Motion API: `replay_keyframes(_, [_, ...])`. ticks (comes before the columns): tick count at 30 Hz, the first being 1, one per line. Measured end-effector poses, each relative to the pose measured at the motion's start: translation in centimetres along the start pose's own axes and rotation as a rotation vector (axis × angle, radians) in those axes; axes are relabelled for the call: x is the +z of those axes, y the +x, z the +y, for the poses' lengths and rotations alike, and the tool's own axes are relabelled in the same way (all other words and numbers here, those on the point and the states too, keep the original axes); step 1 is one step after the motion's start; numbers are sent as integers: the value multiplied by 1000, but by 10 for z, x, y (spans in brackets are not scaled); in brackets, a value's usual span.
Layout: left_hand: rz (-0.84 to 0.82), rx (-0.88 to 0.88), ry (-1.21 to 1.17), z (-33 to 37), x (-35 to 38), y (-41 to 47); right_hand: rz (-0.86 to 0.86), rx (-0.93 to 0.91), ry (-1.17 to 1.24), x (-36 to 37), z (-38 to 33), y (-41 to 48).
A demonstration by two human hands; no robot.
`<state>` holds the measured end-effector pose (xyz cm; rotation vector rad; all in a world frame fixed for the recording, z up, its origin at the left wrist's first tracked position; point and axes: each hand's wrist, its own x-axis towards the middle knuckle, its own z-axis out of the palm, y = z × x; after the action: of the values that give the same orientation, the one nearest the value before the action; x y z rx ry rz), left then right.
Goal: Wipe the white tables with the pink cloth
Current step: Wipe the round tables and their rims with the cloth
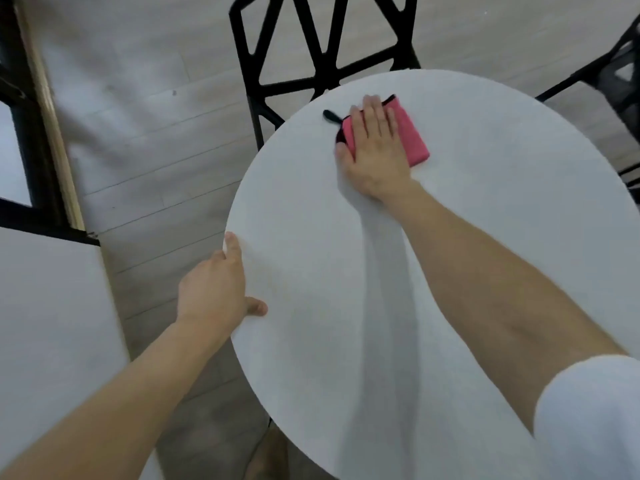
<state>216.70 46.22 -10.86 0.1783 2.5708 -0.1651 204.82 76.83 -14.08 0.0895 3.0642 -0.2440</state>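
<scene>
The right hand lies flat, palm down, on the pink cloth in the upper middle of the frame. Its fingers are straight and close together and point toward the top of the frame, and its thumb rests on the desk just left of the cloth. The cloth is folded into a small rectangle, with its right part and lower corner showing past the hand. A dark edging runs along its left side, and a short black loop sticks out from its upper left corner onto the surface.

The cloth sits on the round white desk, near that desk's upper left rim. The right forearm crosses the top from the lower right, where a white sleeve covers the upper arm, and throws a broad grey shadow down the surface.

The left hand grips the same desk at its left rim, in the middle left of the frame. The thumb lies on top, one finger runs along the edge, and the other fingers are hidden under the top.

A second white desk fills the lower left of the frame, apart from the round one. A black chair with an open triangular back stands at the top centre, tucked against the round desk's rim. Part of another black chair shows at the upper right. Grey floor planks lie beneath.
</scene>
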Motion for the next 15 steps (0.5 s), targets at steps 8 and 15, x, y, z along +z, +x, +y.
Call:
replay_keyframes(8, [38, 51, -51, -7, -4, 0, -51, -597, -67, 31, -105, -141])
replay_keyframes(15, [67, 64, 5, -10, 4, 11, 26, 203, -56, -4, 52, -38])
